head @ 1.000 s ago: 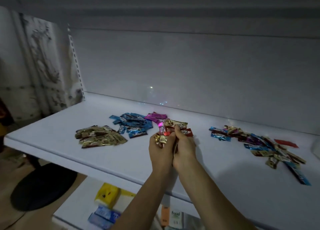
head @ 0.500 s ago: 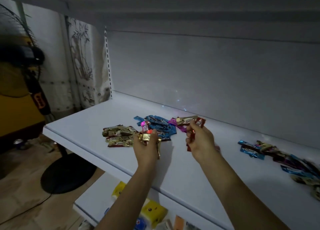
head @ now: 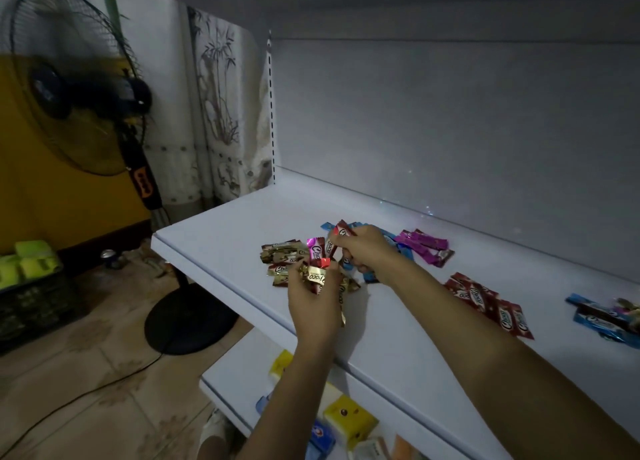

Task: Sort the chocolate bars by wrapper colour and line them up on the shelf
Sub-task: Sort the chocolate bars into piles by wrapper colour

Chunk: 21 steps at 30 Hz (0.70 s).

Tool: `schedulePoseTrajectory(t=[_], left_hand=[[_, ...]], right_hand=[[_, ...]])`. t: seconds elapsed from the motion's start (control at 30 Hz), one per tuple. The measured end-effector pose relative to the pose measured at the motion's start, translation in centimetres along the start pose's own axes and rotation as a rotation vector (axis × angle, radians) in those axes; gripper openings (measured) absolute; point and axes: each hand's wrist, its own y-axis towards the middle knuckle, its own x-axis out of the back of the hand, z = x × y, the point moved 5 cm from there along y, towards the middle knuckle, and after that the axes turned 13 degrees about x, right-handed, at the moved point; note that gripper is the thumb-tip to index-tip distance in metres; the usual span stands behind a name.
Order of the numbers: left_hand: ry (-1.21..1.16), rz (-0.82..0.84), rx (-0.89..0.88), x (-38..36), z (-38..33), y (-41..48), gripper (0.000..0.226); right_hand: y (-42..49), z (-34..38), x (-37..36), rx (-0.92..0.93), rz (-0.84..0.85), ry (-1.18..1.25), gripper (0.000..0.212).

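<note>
- On the white shelf (head: 225,227), you have the chocolate bars split by wrapper colour. A gold pile (head: 278,255) sits far left, a blue pile (head: 391,239) just right of it, a purple pile (head: 420,243) farther right near the back wall, and a red pile (head: 485,298) nearer the front edge.
- A mixed heap (head: 602,316) lies well apart at the right edge of the view. It looks like the stock not yet sorted, kept clear so the colours do not mingle.
- Your left hand (head: 313,303) hovers over the front of the shelf, just beside the gold pile. Its fingers are curled round a small bunch of bars (head: 317,269) with gold, red and pink wrappers fanned upward. This hand appears to serve as a holder, so the other can draw bars off one at a time.
- Your right hand (head: 369,251) is above the blue pile, reaching across toward the bunch. Thumb and forefinger pinch the end of a dark red bar (head: 341,232), which tilts up to the left. The other fingers are tucked under, and you cannot tell from here whether they touch the blue wrappers beneath.
- The piles are loose clusters, not rows, so the lining-up seems yet to be done.
- The dark red bar would likely belong with the red pile to the right.
</note>
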Motion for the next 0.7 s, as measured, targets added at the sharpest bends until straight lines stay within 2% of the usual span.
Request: schedulePoseTrajectory(t=[0.13, 0.2, 0.37, 0.43, 0.57, 0.7], left_hand=[[-0.019, 0.0, -0.011, 0.1, 0.1, 0.4, 0.025], [0.004, 0.005, -0.034, 0.1, 0.3, 0.5, 0.024], [0.093, 0.042, -0.078, -0.5, 0.5, 0.3, 0.025], [0.161, 0.066, -0.113, -0.7, 0.1, -0.2, 0.025], [0.309, 0.064, -0.131, -0.9, 0.3, -0.5, 0.025], [0.39, 0.221, -0.189, -5.2, -0.2, -3.1, 0.025]], right_hand=[[1.8, 0.9, -2.1, -0.01, 0.111, -0.136, 0.024], [2.0, 1.1, -2.1, 0.021, 0.101, -0.169, 0.027], [0.0, -0.1, 0.6, -0.024, 0.03, -0.022, 0.022], [-1.5, -0.9, 2.0, 0.017, 0.024, -0.047, 0.018], [-5.0, -2.6, 6.6, 0.198, -0.181, -0.227, 0.009], [-9.2, -5.7, 11.6, 0.162, -0.383, -0.378, 0.013]])
